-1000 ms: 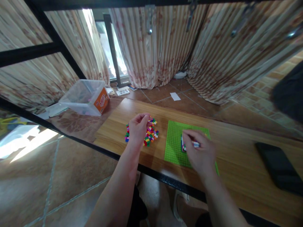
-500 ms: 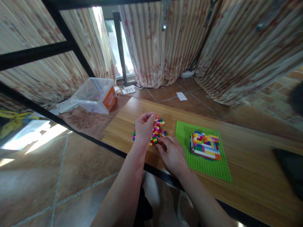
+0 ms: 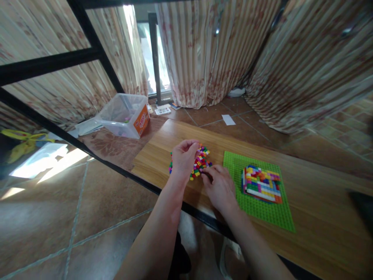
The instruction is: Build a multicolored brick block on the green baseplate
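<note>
A pile of small colourful toy bricks (image 3: 201, 160) lies on the wooden table. My left hand (image 3: 183, 157) is over the pile's left side, thumb and fingers pinched together; whatever they hold is hidden. At the pile's near right edge, my right hand (image 3: 220, 187) has its thumb and forefinger closed together among the bricks, and what is between the tips is too small to make out. To the right of this hand lies a green studded baseplate (image 3: 264, 216). A rectangular block built of multicoloured bricks (image 3: 261, 183) stands on it.
The narrow wooden table (image 3: 314, 186) has a black front edge. Beyond its left end, a clear plastic box (image 3: 118, 112) with an orange label sits on the floor. A dark flat object (image 3: 361, 210) is at the right. Striped curtains (image 3: 198, 58) hang behind.
The camera view has shifted slightly, so the table things appear further right. My right fingertips have drawn closer together at the pile's edge. My left hand stays pinched over the bricks.
</note>
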`<action>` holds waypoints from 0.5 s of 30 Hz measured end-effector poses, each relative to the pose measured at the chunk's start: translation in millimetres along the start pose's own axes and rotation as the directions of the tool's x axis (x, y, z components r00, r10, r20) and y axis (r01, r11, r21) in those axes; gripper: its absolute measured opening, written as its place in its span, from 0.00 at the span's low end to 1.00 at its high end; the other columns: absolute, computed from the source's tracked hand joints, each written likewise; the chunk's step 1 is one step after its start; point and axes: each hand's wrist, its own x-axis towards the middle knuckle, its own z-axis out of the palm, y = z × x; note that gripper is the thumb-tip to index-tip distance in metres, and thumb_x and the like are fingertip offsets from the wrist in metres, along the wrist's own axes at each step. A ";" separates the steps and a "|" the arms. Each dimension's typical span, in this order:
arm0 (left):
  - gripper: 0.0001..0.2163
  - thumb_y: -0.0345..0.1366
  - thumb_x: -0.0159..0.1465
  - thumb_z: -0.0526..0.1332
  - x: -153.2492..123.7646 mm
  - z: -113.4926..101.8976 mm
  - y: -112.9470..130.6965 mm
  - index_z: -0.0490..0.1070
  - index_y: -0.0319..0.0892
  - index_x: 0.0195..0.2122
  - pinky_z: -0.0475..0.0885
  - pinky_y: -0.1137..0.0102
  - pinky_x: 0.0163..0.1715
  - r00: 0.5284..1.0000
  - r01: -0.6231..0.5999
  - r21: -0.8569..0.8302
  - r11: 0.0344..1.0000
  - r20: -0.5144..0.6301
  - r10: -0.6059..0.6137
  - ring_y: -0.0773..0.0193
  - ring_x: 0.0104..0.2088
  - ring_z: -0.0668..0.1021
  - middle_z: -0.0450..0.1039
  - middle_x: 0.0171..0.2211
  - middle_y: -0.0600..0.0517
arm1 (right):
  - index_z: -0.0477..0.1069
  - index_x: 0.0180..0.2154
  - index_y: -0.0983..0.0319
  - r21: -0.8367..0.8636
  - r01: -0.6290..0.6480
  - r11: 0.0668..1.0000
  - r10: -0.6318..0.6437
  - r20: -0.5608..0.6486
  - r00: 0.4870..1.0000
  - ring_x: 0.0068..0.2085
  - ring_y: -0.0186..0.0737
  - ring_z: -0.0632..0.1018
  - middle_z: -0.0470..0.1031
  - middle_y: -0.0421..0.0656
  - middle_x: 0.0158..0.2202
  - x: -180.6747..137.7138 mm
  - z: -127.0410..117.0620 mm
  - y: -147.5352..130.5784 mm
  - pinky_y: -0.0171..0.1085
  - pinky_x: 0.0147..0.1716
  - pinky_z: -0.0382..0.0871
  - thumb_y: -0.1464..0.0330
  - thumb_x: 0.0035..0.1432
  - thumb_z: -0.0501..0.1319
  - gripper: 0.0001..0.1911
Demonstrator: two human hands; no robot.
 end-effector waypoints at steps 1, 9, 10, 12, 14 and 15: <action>0.02 0.30 0.55 0.63 0.0 -0.3 0.0 0.75 0.38 0.27 0.66 0.78 0.24 1.000 -0.004 -0.001 1.000 0.003 0.004 0.75 0.21 0.70 0.73 0.23 0.56 | 0.78 0.38 0.61 0.001 0.002 1.000 -0.002 -0.010 1.000 0.41 0.46 0.73 0.76 0.46 0.38 0.0 -1.4 2.7 0.43 0.44 0.68 0.70 0.61 0.60 0.08; 0.02 0.29 0.55 0.63 -0.5 -1.7 2.0 0.75 0.38 0.27 0.65 0.78 0.24 1.000 -0.022 0.021 1.000 -0.003 0.022 0.75 0.20 0.69 0.73 0.23 0.55 | 0.78 0.41 0.61 -0.003 0.084 0.996 -0.084 -0.050 0.995 0.45 0.48 0.72 0.76 0.48 0.44 -4.0 6.5 -4.7 0.45 0.46 0.68 0.67 0.62 0.59 0.10; 0.02 0.30 0.55 0.63 -0.7 -1.8 2.5 0.76 0.38 0.28 0.65 0.78 0.24 1.000 -0.015 0.022 1.000 -0.007 0.015 0.75 0.20 0.69 0.73 0.23 0.55 | 0.78 0.41 0.61 -0.020 0.084 0.996 -0.085 -0.041 0.996 0.46 0.49 0.72 0.76 0.49 0.45 -3.9 8.6 -7.0 0.46 0.47 0.68 0.67 0.62 0.60 0.10; 0.02 0.30 0.55 0.64 -0.8 -1.9 3.4 0.76 0.38 0.28 0.65 0.78 0.24 1.000 0.002 0.019 1.000 -0.011 -0.002 0.75 0.20 0.70 0.73 0.23 0.55 | 0.77 0.42 0.61 -0.052 0.071 0.996 -0.072 -0.025 0.997 0.47 0.50 0.71 0.75 0.49 0.46 -3.4 11.8 -10.0 0.47 0.47 0.67 0.65 0.61 0.61 0.11; 0.02 0.30 0.55 0.64 -0.8 -2.1 3.9 0.76 0.38 0.28 0.66 0.78 0.24 1.000 0.016 0.016 1.000 -0.014 -0.015 0.75 0.21 0.71 0.73 0.23 0.56 | 0.77 0.43 0.62 -0.073 0.048 0.996 -0.050 -0.019 0.999 0.48 0.51 0.70 0.74 0.50 0.47 -2.6 13.8 -11.1 0.48 0.47 0.67 0.65 0.61 0.61 0.11; 0.02 0.30 0.55 0.64 -0.8 -2.2 4.0 0.76 0.38 0.28 0.66 0.78 0.24 1.000 0.017 0.015 1.000 -0.013 -0.017 0.75 0.21 0.71 0.73 0.23 0.56 | 0.77 0.43 0.62 -0.077 0.037 0.996 -0.039 -0.021 0.999 0.49 0.51 0.70 0.74 0.51 0.47 -2.3 14.5 -11.0 0.48 0.47 0.67 0.65 0.61 0.61 0.12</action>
